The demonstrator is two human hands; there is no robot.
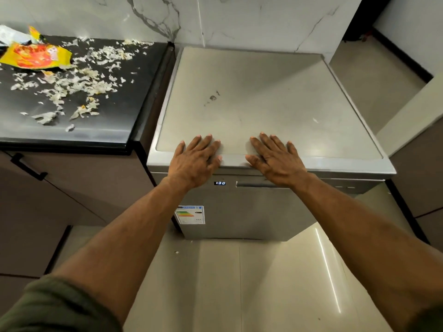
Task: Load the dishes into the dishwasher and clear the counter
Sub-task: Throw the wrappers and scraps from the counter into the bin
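A silver dishwasher [259,92] stands in front of me with its door closed and its small display [219,183] lit. My left hand [195,160] lies flat on the front edge of its top, fingers straight. My right hand [275,159] lies flat beside it on the same edge, fingers spread. Neither hand holds anything. To the left is the black counter [112,116], strewn with pale food scraps [79,80] and a torn yellow and orange wrapper [33,56]. No dishes are in view.
A brown cabinet with a black handle [28,167] sits under the counter. A marble wall [167,17] runs behind. An energy label [190,214] is stuck on the dishwasher front. Glossy beige floor tiles [251,283] lie below, and a passage opens at the right [374,75].
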